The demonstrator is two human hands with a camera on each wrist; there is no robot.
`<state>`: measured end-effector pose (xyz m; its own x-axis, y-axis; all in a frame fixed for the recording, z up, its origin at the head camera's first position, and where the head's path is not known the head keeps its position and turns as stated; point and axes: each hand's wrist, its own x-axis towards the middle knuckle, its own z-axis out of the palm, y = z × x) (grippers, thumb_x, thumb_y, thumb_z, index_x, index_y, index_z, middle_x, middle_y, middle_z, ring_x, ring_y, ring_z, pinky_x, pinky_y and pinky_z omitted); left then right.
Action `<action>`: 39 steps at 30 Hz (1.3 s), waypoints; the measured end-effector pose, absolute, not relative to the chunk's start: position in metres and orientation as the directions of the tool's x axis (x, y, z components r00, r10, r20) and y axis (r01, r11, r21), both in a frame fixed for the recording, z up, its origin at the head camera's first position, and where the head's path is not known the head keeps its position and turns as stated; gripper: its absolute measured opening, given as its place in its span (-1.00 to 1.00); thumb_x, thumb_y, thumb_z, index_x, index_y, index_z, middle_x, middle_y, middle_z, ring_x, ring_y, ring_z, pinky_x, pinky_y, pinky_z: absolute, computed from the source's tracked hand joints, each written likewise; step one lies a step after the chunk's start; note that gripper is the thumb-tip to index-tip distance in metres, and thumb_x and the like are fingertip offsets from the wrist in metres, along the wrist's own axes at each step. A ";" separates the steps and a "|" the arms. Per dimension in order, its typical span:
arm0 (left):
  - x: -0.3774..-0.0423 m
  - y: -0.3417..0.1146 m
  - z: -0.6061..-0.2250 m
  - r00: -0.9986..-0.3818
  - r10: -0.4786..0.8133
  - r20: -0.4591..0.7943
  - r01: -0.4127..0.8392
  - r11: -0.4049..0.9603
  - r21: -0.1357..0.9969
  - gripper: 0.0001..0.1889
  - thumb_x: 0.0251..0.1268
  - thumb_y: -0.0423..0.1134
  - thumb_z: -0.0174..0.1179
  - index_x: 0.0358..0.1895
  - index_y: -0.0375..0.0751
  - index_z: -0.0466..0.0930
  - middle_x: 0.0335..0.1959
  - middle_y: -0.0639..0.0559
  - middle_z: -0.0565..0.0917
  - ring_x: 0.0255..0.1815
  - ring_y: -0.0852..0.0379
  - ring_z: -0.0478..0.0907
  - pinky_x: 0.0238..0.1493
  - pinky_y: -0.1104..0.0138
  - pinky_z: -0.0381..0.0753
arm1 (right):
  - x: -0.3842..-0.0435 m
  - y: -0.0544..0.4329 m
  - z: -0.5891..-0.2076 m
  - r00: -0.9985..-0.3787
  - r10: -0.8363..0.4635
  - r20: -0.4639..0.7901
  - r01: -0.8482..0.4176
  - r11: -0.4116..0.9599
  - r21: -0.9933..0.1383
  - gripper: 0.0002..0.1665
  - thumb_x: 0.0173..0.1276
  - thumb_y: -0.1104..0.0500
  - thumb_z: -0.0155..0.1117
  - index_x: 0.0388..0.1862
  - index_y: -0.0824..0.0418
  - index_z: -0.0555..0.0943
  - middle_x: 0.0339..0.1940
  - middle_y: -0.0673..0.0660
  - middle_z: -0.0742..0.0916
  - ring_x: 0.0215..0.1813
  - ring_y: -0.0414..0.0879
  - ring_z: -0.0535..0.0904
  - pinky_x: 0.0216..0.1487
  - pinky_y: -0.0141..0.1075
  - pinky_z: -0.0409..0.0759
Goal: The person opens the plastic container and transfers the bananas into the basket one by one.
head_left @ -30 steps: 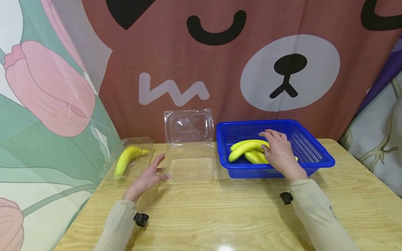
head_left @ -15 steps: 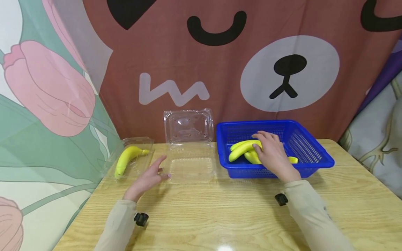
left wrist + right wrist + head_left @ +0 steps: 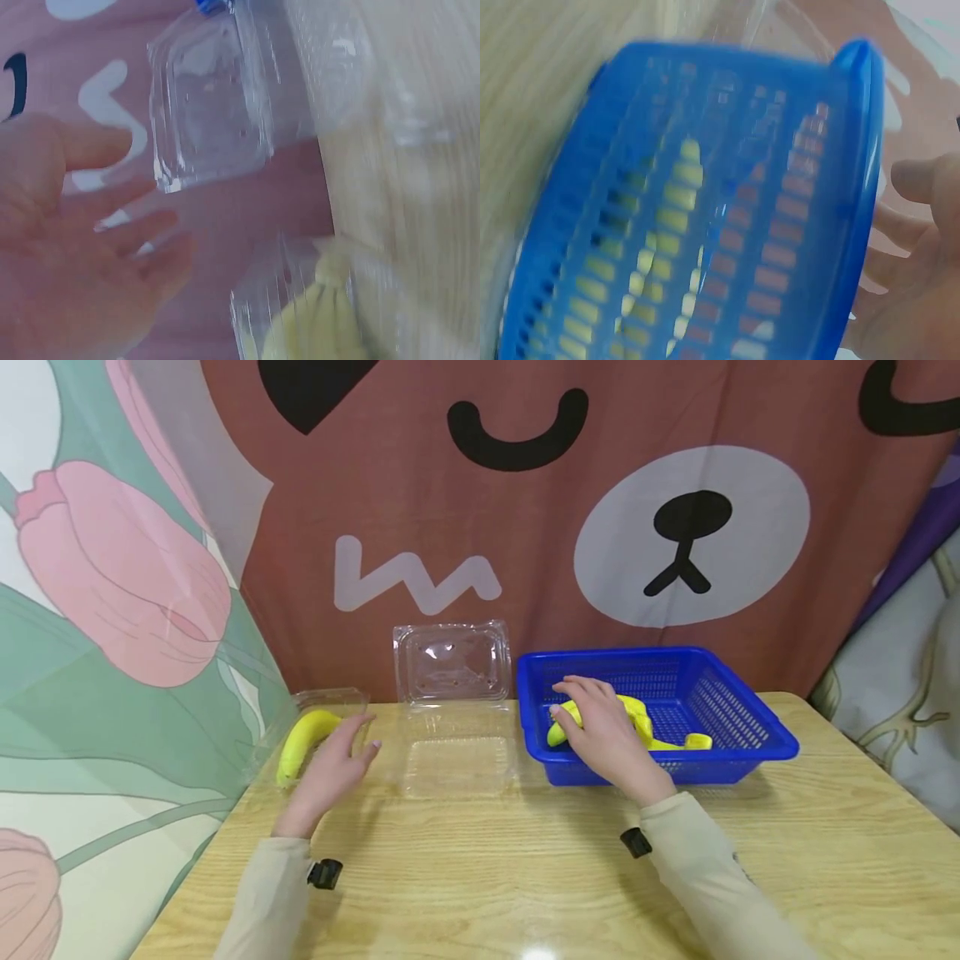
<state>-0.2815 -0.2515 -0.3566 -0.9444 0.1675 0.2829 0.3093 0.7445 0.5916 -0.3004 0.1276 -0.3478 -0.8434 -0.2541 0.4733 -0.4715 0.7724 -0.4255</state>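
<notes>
My left hand (image 3: 327, 781) hovers at the right side of a clear plastic clamshell (image 3: 348, 697) with one yellow banana (image 3: 302, 745) in it. Its fingers are extended and hold nothing, as the left wrist view also shows. My right hand (image 3: 606, 733) is over the left part of a blue slotted basket (image 3: 742, 718), above several yellow bananas (image 3: 637, 714) that it partly hides. In the right wrist view its fingers look loosely extended with nothing between them, past the basket's rim (image 3: 870, 150). Whether a fingertip touches a banana I cannot tell.
Between the hands a second clear clamshell (image 3: 457, 768) lies on the wooden table (image 3: 480, 877), its lid (image 3: 452, 664) raised against the bear-print curtain (image 3: 375, 485). A floral cloth (image 3: 127, 710) hangs along the left side.
The right hand has moved left across the basket, uncovering bananas on its right side. My left hand has shifted left, from the middle clamshell's edge toward the clamshell with the banana.
</notes>
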 end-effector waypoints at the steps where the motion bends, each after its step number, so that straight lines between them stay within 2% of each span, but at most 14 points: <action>1: -0.282 -0.256 -0.354 -0.943 0.139 0.302 0.298 0.754 0.585 -0.49 0.51 -0.26 0.02 0.41 -0.41 0.25 0.43 -0.41 0.25 0.42 -0.36 0.16 0.37 -0.19 0.17 | -0.300 0.123 -0.349 -0.839 -0.265 0.475 -0.482 0.768 -0.423 -0.54 0.55 0.03 0.06 0.29 0.23 0.50 0.37 0.26 0.47 0.42 0.25 0.22 0.37 0.19 0.17; 4: -0.284 -0.272 -0.351 -0.933 0.048 0.358 0.262 0.771 0.581 -0.52 0.50 -0.27 0.03 0.37 -0.43 0.29 0.37 -0.43 0.30 0.39 -0.37 0.20 0.33 -0.19 0.21 | -0.300 0.111 -0.353 -0.823 -0.294 0.485 -0.512 0.753 -0.413 -0.54 0.55 0.03 0.07 0.28 0.25 0.51 0.35 0.26 0.49 0.40 0.23 0.25 0.37 0.16 0.19; 12: -0.291 -0.317 -0.365 -0.884 -0.214 0.415 0.134 0.735 0.664 -0.54 0.48 -0.27 -0.02 0.30 -0.54 0.30 0.28 -0.52 0.32 0.36 -0.43 0.18 0.35 -0.18 0.15 | -0.301 0.077 -0.359 -0.782 -0.353 0.514 -0.575 0.725 -0.379 -0.57 0.52 0.08 0.11 0.24 0.27 0.53 0.31 0.25 0.53 0.34 0.21 0.33 0.35 0.11 0.26; 16: -0.292 -0.340 -0.374 -0.886 -0.274 0.375 0.064 0.728 0.682 -0.51 0.49 -0.24 -0.05 0.33 -0.53 0.28 0.30 -0.53 0.32 0.35 -0.45 0.18 0.33 -0.19 0.17 | -0.299 0.059 -0.360 -0.788 -0.368 0.494 -0.582 0.708 -0.400 -0.54 0.53 0.05 0.09 0.29 0.25 0.50 0.34 0.22 0.51 0.37 0.16 0.31 0.38 0.06 0.25; 20: -0.288 -0.359 -0.378 -0.933 -0.283 0.223 -0.029 0.676 0.736 -0.45 0.52 -0.21 -0.11 0.43 -0.51 0.15 0.42 -0.52 0.16 0.43 -0.45 0.06 0.36 -0.22 0.11 | -0.297 0.042 -0.360 -0.793 -0.384 0.473 -0.587 0.689 -0.425 -0.49 0.53 0.00 0.09 0.31 0.25 0.49 0.34 0.18 0.51 0.39 0.13 0.30 0.40 0.03 0.24; 25: -0.282 -0.375 -0.377 -0.973 -0.220 0.064 -0.084 0.603 0.793 -0.33 0.56 -0.08 -0.14 0.52 -0.43 -0.05 0.50 -0.51 -0.03 0.46 -0.47 -0.03 0.35 -0.25 0.11 | -0.295 0.023 -0.362 -0.801 -0.389 0.455 -0.588 0.652 -0.478 -0.50 0.51 0.00 0.13 0.30 0.23 0.51 0.28 0.13 0.56 0.37 0.08 0.33 0.37 0.00 0.29; 29: -0.279 -0.382 -0.372 -0.988 -0.157 0.014 -0.084 0.599 0.797 -0.31 0.56 -0.07 -0.11 0.54 -0.41 -0.08 0.50 -0.51 -0.07 0.46 -0.49 -0.06 0.35 -0.26 0.12 | -0.293 0.012 -0.364 -0.809 -0.399 0.431 -0.584 0.631 -0.511 -0.52 0.50 0.03 0.14 0.30 0.20 0.50 0.30 0.11 0.55 0.39 0.07 0.31 0.38 -0.02 0.28; 35: -0.276 -0.383 -0.365 -0.995 -0.094 -0.036 -0.086 0.604 0.792 -0.31 0.52 -0.17 -0.02 0.53 -0.43 -0.05 0.51 -0.48 -0.03 0.49 -0.45 -0.14 0.37 -0.27 0.05 | -0.288 -0.001 -0.366 -0.829 -0.422 0.366 -0.559 0.615 -0.556 -0.48 0.52 -0.03 0.09 0.36 0.14 0.45 0.37 0.10 0.50 0.43 0.04 0.29 0.41 -0.02 0.26; 39: -0.272 -0.381 -0.360 -0.997 -0.049 -0.061 -0.078 0.616 0.784 -0.29 0.47 -0.20 0.03 0.52 -0.44 -0.05 0.50 -0.47 0.01 0.48 -0.44 -0.08 0.31 -0.26 0.18 | -0.285 -0.010 -0.365 -0.838 -0.434 0.330 -0.542 0.594 -0.595 -0.46 0.54 -0.05 0.06 0.41 0.12 0.41 0.43 0.09 0.44 0.46 0.02 0.24 0.43 -0.02 0.23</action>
